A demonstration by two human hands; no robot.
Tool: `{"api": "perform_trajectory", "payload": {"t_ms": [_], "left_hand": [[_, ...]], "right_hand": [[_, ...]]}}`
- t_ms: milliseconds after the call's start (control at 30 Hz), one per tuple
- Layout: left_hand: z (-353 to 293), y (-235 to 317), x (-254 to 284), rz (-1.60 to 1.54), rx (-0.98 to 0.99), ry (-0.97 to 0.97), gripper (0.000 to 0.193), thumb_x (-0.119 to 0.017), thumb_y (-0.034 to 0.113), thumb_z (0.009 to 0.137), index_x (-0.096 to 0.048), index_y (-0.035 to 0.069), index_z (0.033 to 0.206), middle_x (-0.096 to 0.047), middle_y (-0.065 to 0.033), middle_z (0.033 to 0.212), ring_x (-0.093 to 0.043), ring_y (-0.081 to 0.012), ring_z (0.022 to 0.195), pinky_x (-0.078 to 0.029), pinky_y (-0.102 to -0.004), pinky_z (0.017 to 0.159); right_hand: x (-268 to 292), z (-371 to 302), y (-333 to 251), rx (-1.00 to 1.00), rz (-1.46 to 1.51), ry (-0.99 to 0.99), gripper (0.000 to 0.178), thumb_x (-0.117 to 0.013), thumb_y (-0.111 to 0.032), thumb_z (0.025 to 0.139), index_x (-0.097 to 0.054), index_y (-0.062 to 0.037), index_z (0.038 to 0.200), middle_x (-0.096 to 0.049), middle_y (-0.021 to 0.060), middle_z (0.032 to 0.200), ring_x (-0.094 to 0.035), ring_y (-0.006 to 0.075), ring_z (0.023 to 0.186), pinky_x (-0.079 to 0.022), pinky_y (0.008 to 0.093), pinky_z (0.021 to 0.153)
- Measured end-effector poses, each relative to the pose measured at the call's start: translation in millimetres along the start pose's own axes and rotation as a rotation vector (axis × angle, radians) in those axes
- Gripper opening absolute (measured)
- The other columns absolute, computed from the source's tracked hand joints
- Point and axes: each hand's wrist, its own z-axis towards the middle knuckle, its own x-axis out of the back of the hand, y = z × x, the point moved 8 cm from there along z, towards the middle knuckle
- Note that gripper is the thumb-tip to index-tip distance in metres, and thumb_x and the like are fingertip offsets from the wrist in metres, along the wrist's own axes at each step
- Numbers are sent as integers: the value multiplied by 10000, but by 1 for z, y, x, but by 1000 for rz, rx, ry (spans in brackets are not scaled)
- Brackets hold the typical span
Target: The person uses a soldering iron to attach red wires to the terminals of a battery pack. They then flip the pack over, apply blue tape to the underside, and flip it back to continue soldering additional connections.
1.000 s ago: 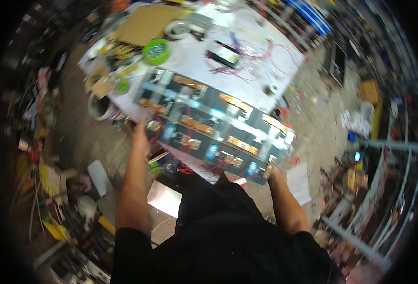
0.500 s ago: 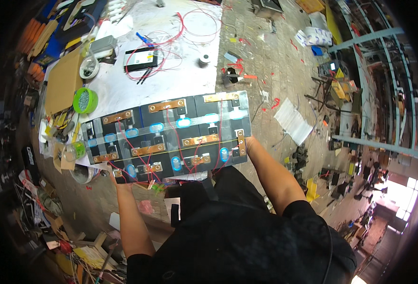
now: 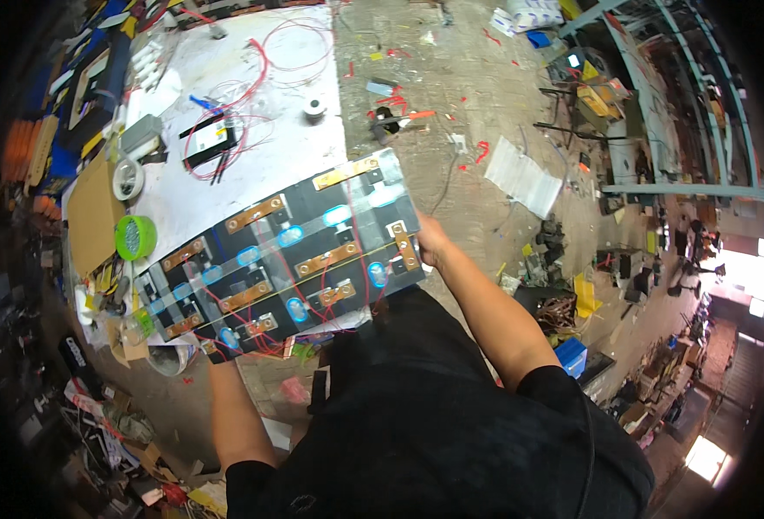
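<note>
A flat black battery pack (image 3: 304,223) is between my two hands, tilted with its right end farther away. Copper busbars (image 3: 256,215), blue ovals, clear tape and thin red wires (image 3: 360,227) cover its top. My right hand (image 3: 431,242) is closed on the right end, its fingers partly hidden by the pack. At the near left corner my left hand (image 3: 218,365) grips the pack from below, with most of its fingers out of sight. Part of the pack overlaps the near edge of the white-covered table (image 3: 300,143) in view.
On the table are a green tub of small metal parts (image 3: 135,237), a white bowl (image 3: 128,179), a cardboard sheet (image 3: 95,212), a black-and-white box (image 3: 209,140) and coiled red wire (image 3: 261,73). A white sheet (image 3: 525,177) lies on the floor, right. Blue-grey metal racking (image 3: 685,189) stands beyond.
The pack has shifted left in view and turned, its left end nearer to me and its right end farther. Both hands keep their hold. The table and floor have slid left in view.
</note>
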Motion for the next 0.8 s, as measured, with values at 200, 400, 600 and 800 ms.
{"api": "perform_trajectory", "payload": {"t_ms": [200, 400, 600, 800], "left_hand": [[4, 4, 1, 12, -105, 72, 406, -481, 409, 1057, -630, 94, 1264, -685, -93, 1211, -690, -246, 1010, -600, -435, 839], [13, -14, 112, 272, -191, 349, 378, -489, 381, 1059, -632, 86, 1248, -677, -86, 1216, -682, -227, 1017, -590, -428, 859], [-43, 55, 15, -93, -396, 195, 534, -404, 463, 1063, -552, 54, 1375, -598, -83, 1394, -563, -248, 1288, -401, -388, 1128], [-53, 73, -12, -154, -460, 436, 548, -399, 481, 1068, -554, 53, 1373, -619, -95, 1365, -574, -245, 1254, -419, -393, 1102]], "right_hand": [[-20, -16, -14, 13, 21, -122, 329, -572, -308, 1030, -685, -35, 1172, -735, 111, 1029, -725, 223, 833, -614, 392, 720], [-26, 11, -34, 84, 177, -315, 265, -557, -269, 1033, -694, -45, 1066, -716, 71, 930, -697, 202, 793, -589, 372, 698], [-24, 33, -48, 106, 182, -255, 263, -551, -269, 1035, -691, -47, 1056, -707, 67, 919, -683, 197, 781, -575, 365, 689], [-22, 40, -53, 120, 143, -211, 262, -545, -270, 1038, -687, -49, 1046, -699, 63, 909, -668, 191, 769, -561, 358, 680]]}}
